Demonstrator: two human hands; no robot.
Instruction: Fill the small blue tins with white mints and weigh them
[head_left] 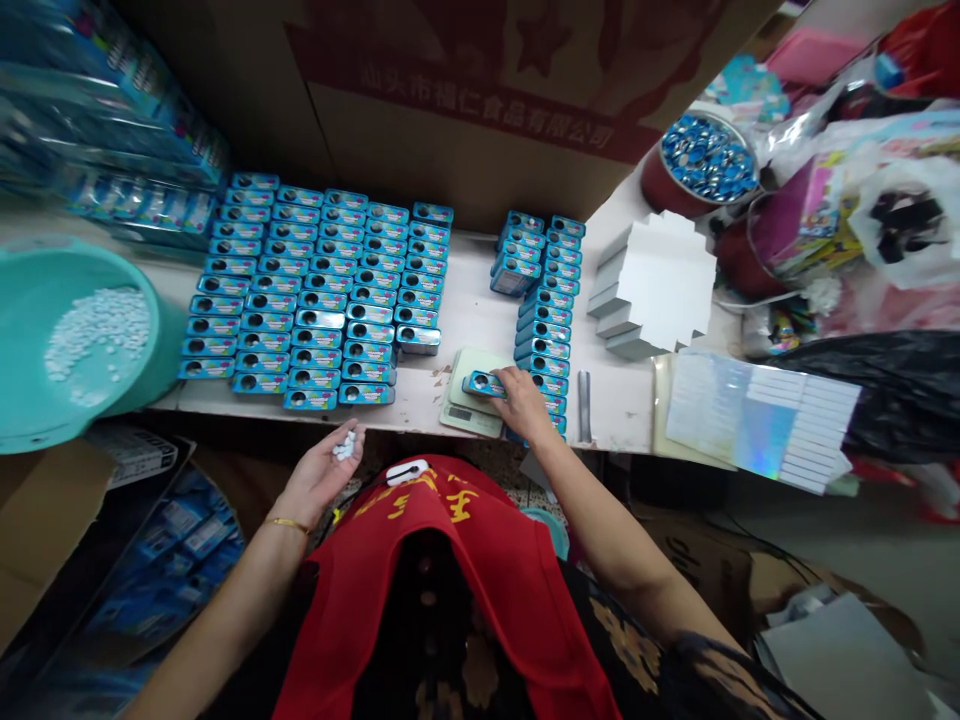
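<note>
Small white pellets [345,446] lie in my left hand [324,470], which is palm up with its fingers curled around them, just off the table's front edge. My right hand [519,402] grips the right end of a small blue tin [484,384]. That tin is over the pale green scale [471,392]; whether it rests on the plate I cannot tell. Columns of similar tins with dark round openings [311,300] stand left of the scale. Another column of tins [550,315] is just right of it.
A turquoise basin [142,345] with white pellets is at the left. Stacked white card [667,275], a metal strip [584,405] and label sheets [776,420] lie right. Behind stands a large carton [450,130]; a pot of blue caps [709,158] is back right.
</note>
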